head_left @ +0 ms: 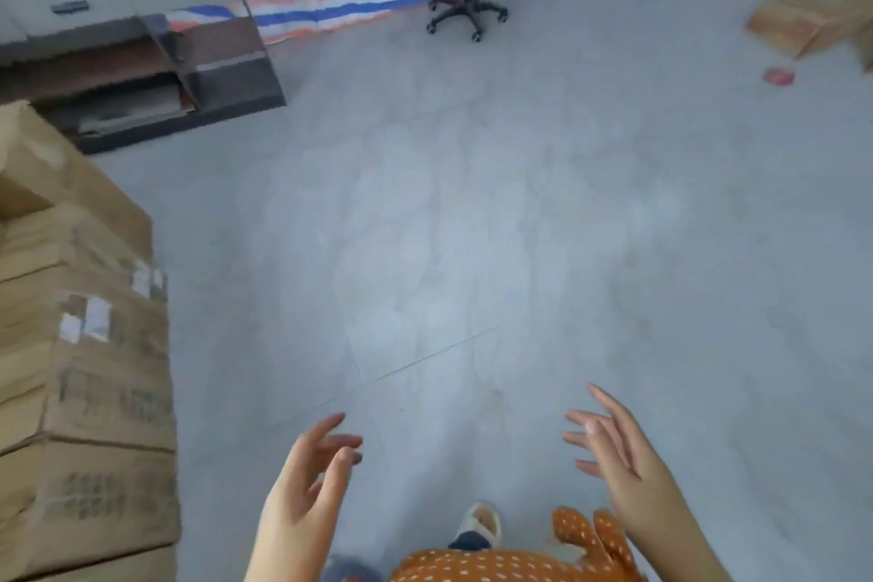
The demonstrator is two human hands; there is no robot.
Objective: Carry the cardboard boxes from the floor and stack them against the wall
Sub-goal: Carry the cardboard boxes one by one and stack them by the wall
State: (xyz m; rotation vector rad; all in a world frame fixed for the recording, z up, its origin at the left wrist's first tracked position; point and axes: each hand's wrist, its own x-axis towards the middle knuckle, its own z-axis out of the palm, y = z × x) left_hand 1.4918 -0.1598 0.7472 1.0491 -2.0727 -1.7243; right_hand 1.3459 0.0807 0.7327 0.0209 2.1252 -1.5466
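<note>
At the far left a stack of cardboard boxes is seen, several high, its upper boxes sitting slightly askew; it could be tipped if another box were set down off-centre or pushed against it. Nothing is held: the left hand and the right hand are raised over bare floor with fingers spread and relaxed. A slippered foot shows below them, and footing could be lost on the smooth tiles under a load. At the far right, well apart, loose cardboard boxes lie on the floor; a small red object beside them could be trodden on.
</note>
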